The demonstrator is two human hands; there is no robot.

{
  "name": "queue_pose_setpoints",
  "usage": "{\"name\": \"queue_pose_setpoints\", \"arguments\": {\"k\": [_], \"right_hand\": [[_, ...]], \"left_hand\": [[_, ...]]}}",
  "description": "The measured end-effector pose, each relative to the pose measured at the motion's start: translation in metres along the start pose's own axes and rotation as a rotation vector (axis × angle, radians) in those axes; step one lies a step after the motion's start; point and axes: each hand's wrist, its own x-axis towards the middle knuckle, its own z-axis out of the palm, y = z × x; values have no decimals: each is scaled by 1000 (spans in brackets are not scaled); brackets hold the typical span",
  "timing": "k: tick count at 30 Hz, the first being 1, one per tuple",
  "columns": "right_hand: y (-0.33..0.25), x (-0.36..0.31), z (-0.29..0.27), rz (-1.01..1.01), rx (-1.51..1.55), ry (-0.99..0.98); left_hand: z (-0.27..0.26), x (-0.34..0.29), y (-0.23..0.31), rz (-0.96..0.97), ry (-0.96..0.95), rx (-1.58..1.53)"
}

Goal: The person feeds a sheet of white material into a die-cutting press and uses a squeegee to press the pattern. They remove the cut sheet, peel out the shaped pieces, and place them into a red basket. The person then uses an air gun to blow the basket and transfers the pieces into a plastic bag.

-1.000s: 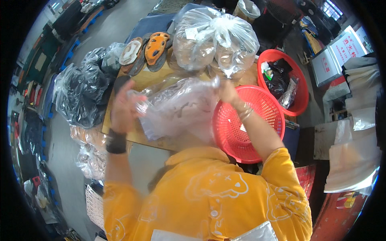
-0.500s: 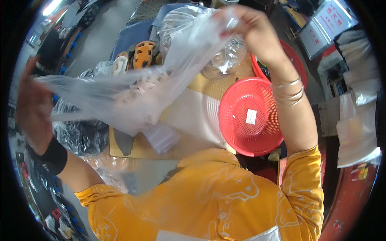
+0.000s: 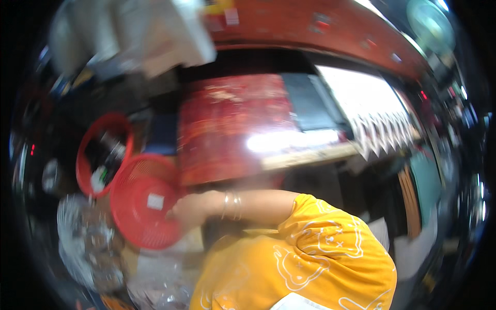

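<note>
My right hand is at the right side of a red plastic basket, overlapping its rim. Motion smears the fingers, so I cannot tell whether they grip the rim or only lie against it. Bangles circle that wrist. A small white label shows inside the basket. My left hand is out of view. Near the bottom of the picture, crumpled clear plastic lies on the work surface, partly cut off by the yellow shirt.
Another red basket holding dark items stands behind the first. Clear plastic bags with contents lie at the left. A red board and a white zigzag-edged stack are farther off. Pale sheets hang at upper left.
The view has swung to the right. The clear plastic bag stretched between both hands is no longer seen held; my right hand has come down to the basket, and my left hand has left view.
</note>
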Motion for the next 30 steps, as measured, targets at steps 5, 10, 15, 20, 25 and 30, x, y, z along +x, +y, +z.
{"name": "queue_pose_setpoints", "arguments": {"k": [5,10,15,20,25,30], "right_hand": [[61,-155,53,358,210,313],[58,-366,147,686,303,754],[-4,-524,235,1036,627,975],[-34,-606,287,1032,913,1386],[-22,-687,282,1015,1059,1629],[48,-806,209,948,732,1672]], "left_hand": [[121,55,83,289,-604,-254],[216,11,222,768,-931,-443],[287,-75,360,1158,-1187,-502],[331,-154,478,1466,-1492,-592],[382,-226,593,1379,-1741,-590],[460,-268,715,1456,-1608,-726]]}}
